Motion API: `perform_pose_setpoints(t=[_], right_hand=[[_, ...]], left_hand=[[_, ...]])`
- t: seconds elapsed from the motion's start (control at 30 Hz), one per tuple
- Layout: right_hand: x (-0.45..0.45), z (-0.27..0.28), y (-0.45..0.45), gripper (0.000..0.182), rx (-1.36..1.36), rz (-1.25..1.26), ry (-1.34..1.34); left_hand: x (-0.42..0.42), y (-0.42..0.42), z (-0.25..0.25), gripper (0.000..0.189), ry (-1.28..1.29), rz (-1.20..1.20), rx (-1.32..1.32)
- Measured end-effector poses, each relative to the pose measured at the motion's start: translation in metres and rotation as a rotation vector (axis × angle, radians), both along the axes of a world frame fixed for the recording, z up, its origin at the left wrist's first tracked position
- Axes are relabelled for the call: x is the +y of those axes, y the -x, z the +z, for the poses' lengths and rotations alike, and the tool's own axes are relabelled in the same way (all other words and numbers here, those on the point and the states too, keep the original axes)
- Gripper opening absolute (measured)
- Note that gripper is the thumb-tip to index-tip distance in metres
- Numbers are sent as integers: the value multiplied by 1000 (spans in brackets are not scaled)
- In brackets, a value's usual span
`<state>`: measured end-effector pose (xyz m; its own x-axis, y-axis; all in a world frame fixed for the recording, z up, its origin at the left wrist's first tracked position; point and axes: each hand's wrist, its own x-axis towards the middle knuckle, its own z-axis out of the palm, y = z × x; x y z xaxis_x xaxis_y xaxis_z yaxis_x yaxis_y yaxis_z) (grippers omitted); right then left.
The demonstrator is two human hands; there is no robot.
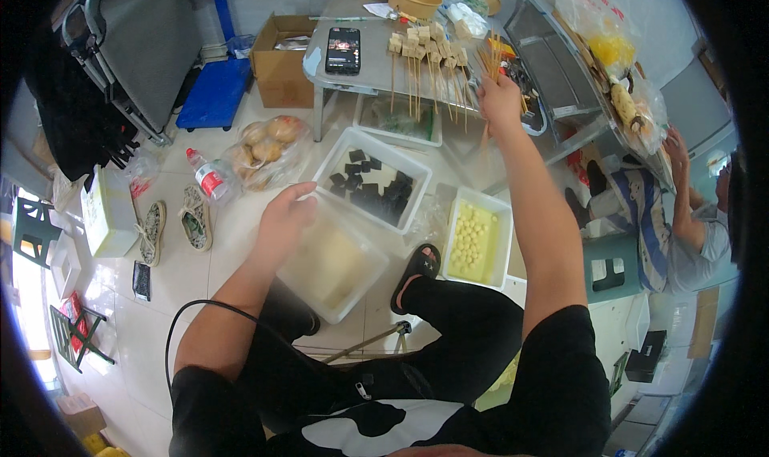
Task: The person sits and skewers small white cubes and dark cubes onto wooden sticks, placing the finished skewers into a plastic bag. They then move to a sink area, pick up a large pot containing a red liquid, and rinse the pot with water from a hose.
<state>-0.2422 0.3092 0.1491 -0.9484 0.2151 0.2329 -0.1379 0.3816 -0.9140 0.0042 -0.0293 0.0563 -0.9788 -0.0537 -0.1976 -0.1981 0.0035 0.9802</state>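
Note:
At the bench's front right, my right hand (501, 99) grips a bundle of thin wooden skewers (494, 51). To its left, several skewered pale cubes, tofu-like (425, 43), lie on the metal table (373, 54), their sticks overhanging the front edge. My left hand (287, 216) is blurred beside the upper left corner of a white plastic tub (366, 301) with cloudy contents; whether it grips the rim is unclear. Just beyond stands another white tub (420, 213) holding dark square pieces (384, 195). Small pale-yellow balls (468, 235) sit in a third tub (507, 241) at right.
A phone (343, 51) and a tan bowl (414, 0) rest on the table. Bagged round items (264, 147), a plastic bottle (209, 177) and shoes (195, 219) are on the floor at left. Another person (691, 229) sits at right. A black cable (204, 302) crosses my left arm.

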Motion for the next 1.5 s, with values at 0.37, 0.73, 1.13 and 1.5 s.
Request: perform_pose_setpoints(t=[0.37,0.73,1.13,1.5], right_hand=[[-11,-24,33,22,-151,-25,-212],[9,19,-114,32,1,-18,-218],[14,-39,-254,24,-295,-44,75],[41,-55,-239,31,-305,136,186]], left_hand=[[-11,4,-19,30,197,20,-19],[-63,31,-153,34,899,-94,-165],[-32,5,-308,48,1132,-426,-465],[-8,0,-375,27,1176,-457,-306]])
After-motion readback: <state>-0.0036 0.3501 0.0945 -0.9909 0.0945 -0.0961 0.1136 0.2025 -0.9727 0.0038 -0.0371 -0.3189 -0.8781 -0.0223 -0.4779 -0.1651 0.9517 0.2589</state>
